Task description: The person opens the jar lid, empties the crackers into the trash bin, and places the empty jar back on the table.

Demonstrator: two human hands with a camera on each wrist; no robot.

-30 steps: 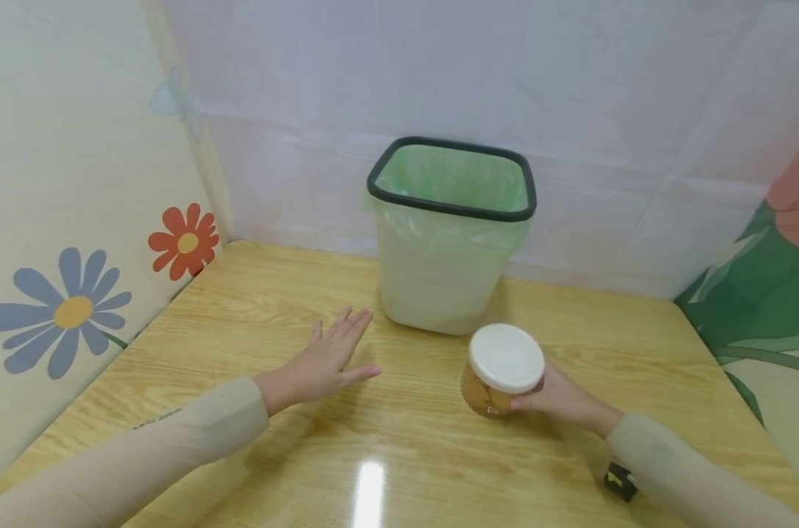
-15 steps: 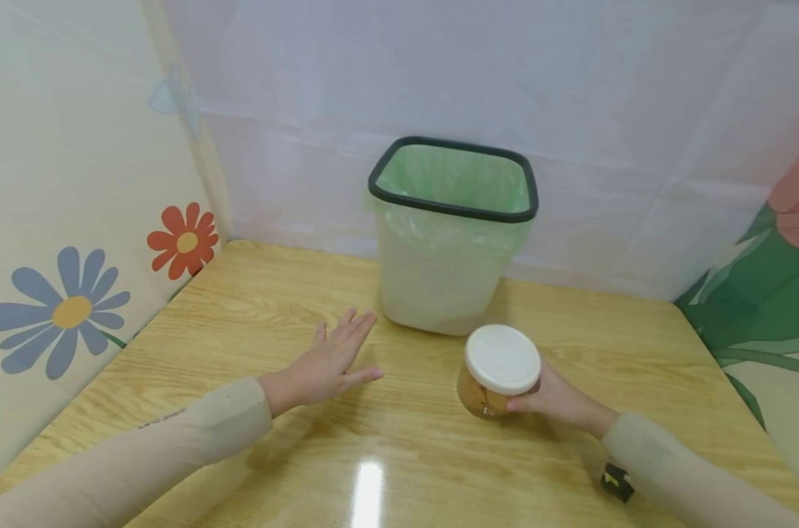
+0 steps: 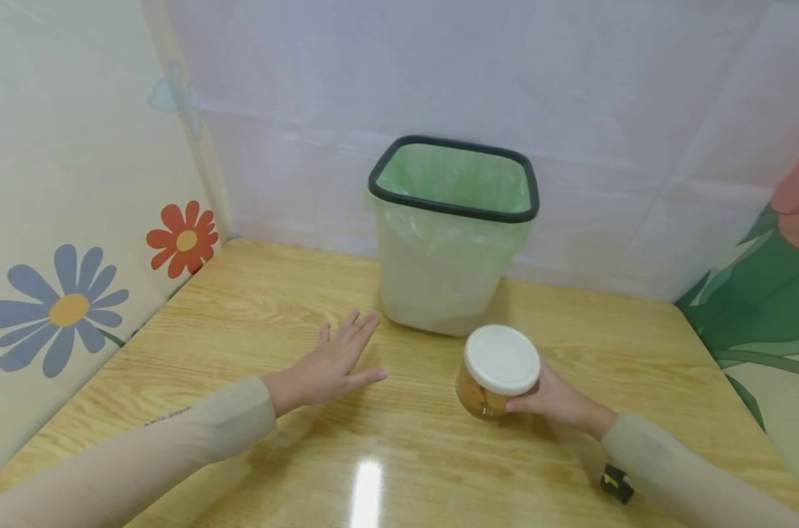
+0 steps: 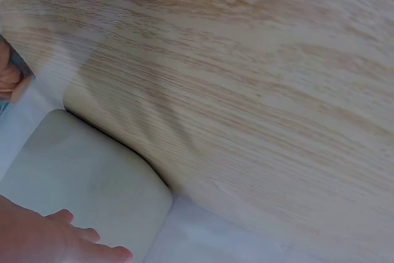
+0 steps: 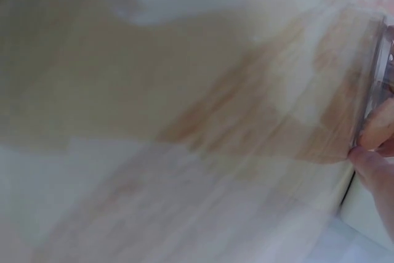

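Two hands are standing slightly closer together than a second ago. The left hand (image 3: 325, 372), fingers spread, is holding nothing; the right hand (image 3: 558, 397) is gripping the jar (image 3: 475, 394) just in front of the bin (image 3: 439, 282), apparently keeping it under control. The head view is showing the white lid (image 3: 502, 358) and green liner (image 3: 452, 170); the right wrist view is missing both.

I see the right hand (image 3: 561, 400) gripping a clear jar (image 3: 482, 396), orange-brown inside and capped with a white lid (image 3: 503, 358), near a pale bin (image 3: 439, 275) with a dark rim (image 3: 452, 209) and a green liner (image 3: 455, 174). The left hand (image 3: 330, 369), fingers spread, is held out over the wood-grain table (image 3: 274, 293), apart from the jar. Beside the right sleeve (image 3: 679, 466) I make out a small black object (image 3: 616, 484), its nature unclear to me.
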